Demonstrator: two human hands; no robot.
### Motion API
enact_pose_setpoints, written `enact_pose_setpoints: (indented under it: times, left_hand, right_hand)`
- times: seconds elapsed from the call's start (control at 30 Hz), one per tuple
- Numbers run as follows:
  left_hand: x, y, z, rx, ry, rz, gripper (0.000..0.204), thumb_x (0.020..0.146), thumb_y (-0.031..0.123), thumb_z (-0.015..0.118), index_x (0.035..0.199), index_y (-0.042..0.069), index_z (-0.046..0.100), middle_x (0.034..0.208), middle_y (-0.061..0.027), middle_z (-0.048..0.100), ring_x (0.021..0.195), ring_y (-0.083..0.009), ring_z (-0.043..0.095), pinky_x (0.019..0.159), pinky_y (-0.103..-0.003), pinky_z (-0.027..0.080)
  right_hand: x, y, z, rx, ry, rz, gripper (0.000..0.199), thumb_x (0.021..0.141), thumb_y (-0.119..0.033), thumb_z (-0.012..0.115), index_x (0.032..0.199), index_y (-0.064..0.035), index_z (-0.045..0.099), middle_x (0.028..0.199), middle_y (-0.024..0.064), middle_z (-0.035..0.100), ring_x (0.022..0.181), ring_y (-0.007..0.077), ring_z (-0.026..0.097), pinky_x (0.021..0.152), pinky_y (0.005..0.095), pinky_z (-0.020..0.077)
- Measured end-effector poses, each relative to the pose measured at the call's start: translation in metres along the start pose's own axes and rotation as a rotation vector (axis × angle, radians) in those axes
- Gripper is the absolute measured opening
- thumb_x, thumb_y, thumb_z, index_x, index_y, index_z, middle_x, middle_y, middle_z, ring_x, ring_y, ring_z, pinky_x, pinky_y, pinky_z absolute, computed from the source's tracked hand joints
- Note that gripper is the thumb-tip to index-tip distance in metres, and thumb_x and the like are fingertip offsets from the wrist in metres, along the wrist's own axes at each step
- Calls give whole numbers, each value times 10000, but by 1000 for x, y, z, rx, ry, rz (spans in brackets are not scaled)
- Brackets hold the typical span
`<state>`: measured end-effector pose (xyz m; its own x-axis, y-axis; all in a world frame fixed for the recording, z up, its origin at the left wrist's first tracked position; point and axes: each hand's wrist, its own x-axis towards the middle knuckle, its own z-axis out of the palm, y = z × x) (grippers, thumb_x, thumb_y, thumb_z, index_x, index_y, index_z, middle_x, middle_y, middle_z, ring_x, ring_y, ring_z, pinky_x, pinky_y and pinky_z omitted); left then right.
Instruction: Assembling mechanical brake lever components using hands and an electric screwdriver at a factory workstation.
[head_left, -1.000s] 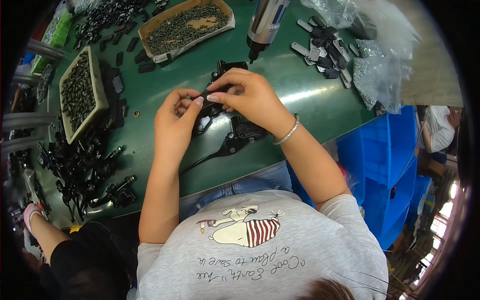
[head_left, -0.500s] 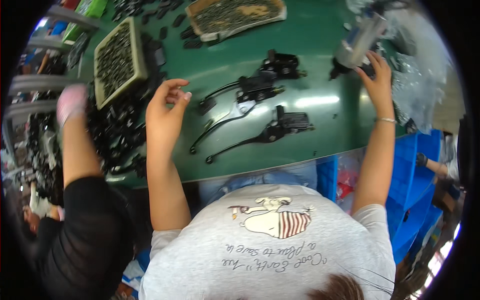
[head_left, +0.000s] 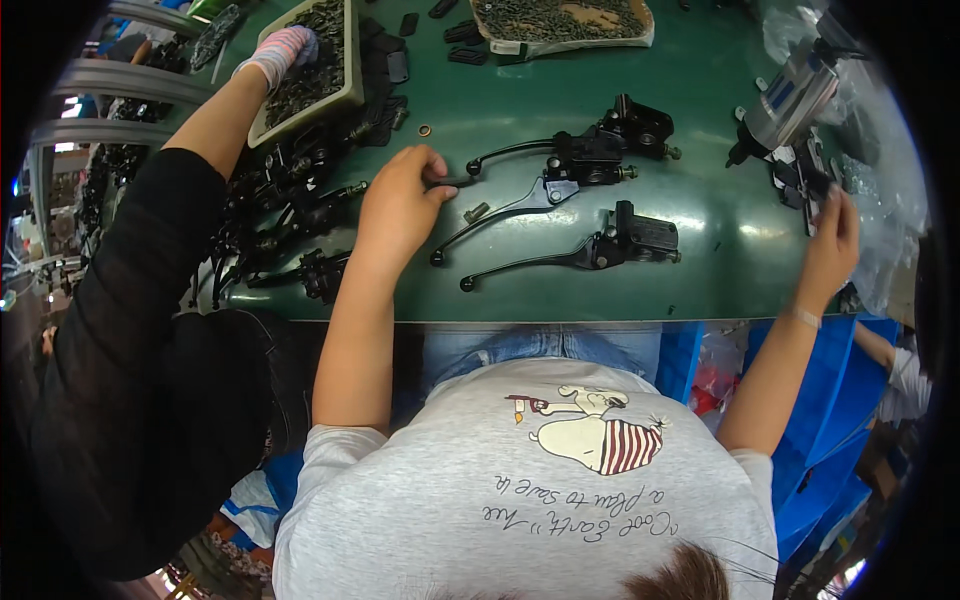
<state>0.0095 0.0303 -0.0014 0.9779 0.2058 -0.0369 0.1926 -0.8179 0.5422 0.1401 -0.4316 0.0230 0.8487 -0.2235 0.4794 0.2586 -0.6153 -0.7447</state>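
My left hand (head_left: 400,210) pinches a small flat black piece (head_left: 450,182) between thumb and fingers, at the left of three black brake lever assemblies. The far assembly (head_left: 640,125) and the middle one (head_left: 590,160) lie close together, the middle one with a silver lever. Nearest to me is the third assembly (head_left: 645,238), its black lever pointing left. A small brass-coloured bolt (head_left: 477,212) rests by the silver lever. At the right, my right hand (head_left: 832,250) has its fingers closed at some dark metal parts (head_left: 798,188); what they hold is too small to make out.
A silver power screwdriver (head_left: 790,105) stands beyond my right hand, beside clear plastic bags (head_left: 885,200). A co-worker's gloved hand (head_left: 285,50) reaches into a cream bin (head_left: 352,95) of small parts. More lever assemblies (head_left: 310,275) are piled left; a parts box (head_left: 560,45) sits at the back.
My left hand has taken hold of the flat black piece by the levers. My right hand has moved from the screwdriver to the dark parts. The co-worker's gloved hand has gone into the bin.
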Motion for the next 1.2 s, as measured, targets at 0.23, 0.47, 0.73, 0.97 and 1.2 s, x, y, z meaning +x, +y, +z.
enact_pose_setpoints:
  times: [0.23,0.47,0.73,0.97,1.2]
  left_hand:
    - [-29,43,-15,-215,498,474,244,659,-118,748,775,16,581,857,-86,573,720,-225,601,670,-298,498]
    - [-33,79,1,-280,579,851,238,633,-84,766,792,18,622,852,-99,605,764,-248,626,616,-311,519]
    - [-43,119,6,-1248,286,236,278,745,-98,720,992,-8,628,960,-98,612,855,-242,659,736,-323,576]
    - [-40,111,8,-1388,-79,-201,238,866,-22,687,1100,-41,646,1041,-126,644,913,-221,673,799,-331,592]
    - [-25,114,16,-944,85,150,261,854,-6,714,1111,0,673,1017,-116,689,870,-171,685,759,-275,581]
  right_hand:
    - [-106,-151,45,846,-534,584,234,907,-87,675,1100,28,608,948,100,660,750,149,663,640,245,551]
    - [-111,-181,84,1062,-830,862,167,930,-119,648,1061,-40,581,904,80,662,788,127,681,593,229,543]
    - [-110,-173,88,1088,-779,862,129,940,-138,645,1000,-42,582,892,80,672,753,128,666,590,223,540]
    - [-110,-173,91,889,-602,553,127,913,-44,658,995,-9,568,958,96,639,769,156,667,594,231,545]
    - [-87,-166,86,547,-826,172,171,908,-22,656,1059,-1,578,952,53,592,764,113,602,626,222,500]
